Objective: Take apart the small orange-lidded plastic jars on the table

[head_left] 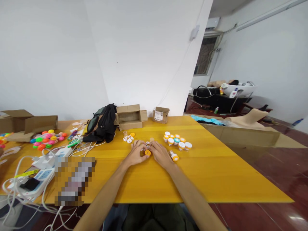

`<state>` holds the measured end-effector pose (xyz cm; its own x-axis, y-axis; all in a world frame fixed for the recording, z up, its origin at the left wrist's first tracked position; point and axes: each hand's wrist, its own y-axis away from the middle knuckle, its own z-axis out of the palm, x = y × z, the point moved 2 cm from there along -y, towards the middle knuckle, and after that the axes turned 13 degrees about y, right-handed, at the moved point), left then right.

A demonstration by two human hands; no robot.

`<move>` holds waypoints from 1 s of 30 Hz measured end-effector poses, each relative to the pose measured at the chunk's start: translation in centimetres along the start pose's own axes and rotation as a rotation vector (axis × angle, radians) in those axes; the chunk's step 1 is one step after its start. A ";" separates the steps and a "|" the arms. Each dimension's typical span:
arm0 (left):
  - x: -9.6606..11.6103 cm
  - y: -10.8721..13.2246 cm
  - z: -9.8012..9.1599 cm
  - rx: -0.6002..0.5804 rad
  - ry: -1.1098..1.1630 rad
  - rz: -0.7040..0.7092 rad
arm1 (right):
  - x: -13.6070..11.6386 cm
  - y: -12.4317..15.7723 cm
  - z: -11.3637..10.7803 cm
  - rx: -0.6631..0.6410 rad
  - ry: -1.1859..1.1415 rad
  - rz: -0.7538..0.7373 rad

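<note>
My left hand (137, 153) is curled on the table in front of me. Its thumb rests against a round orange cap (147, 153) with a small hole in its middle. Opposite it, my right hand (160, 154) bends its fingers down at small white patterned pieces (147, 144); what its fingertips hold is hidden. Just right of that hand lies a clear jar with an orange and white lid (175, 157). Behind my left hand are more white pieces (128, 139), a loose orange cap (132, 134) and a small clear container (125, 133).
Several lidded jars (176, 140) stand grouped at the right. Cardboard boxes (130, 118) and a black bag (106, 123) line the back. At left are colourful balls (49, 138), a power strip (45, 175) with cables, and a blurred-out device (78, 179). The table's front edge (216, 202) is near.
</note>
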<state>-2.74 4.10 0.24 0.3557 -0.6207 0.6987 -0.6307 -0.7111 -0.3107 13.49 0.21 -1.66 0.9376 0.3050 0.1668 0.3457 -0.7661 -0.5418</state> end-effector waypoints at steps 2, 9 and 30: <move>0.0 -0.1 -0.2 0.027 0.021 -0.003 | 0.0 0.0 0.0 0.016 -0.017 0.009; -0.4 -0.3 -1.5 0.120 0.081 0.003 | 0.1 0.1 0.0 0.107 -0.116 0.080; -1.9 0.7 -2.0 -0.087 0.059 -0.049 | -0.3 0.0 -1.3 0.051 -0.330 0.038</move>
<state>-5.20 5.46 0.02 0.3477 -0.5637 0.7492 -0.6723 -0.7069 -0.2198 13.26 -0.64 -0.68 0.8840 0.4502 -0.1257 0.3007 -0.7535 -0.5847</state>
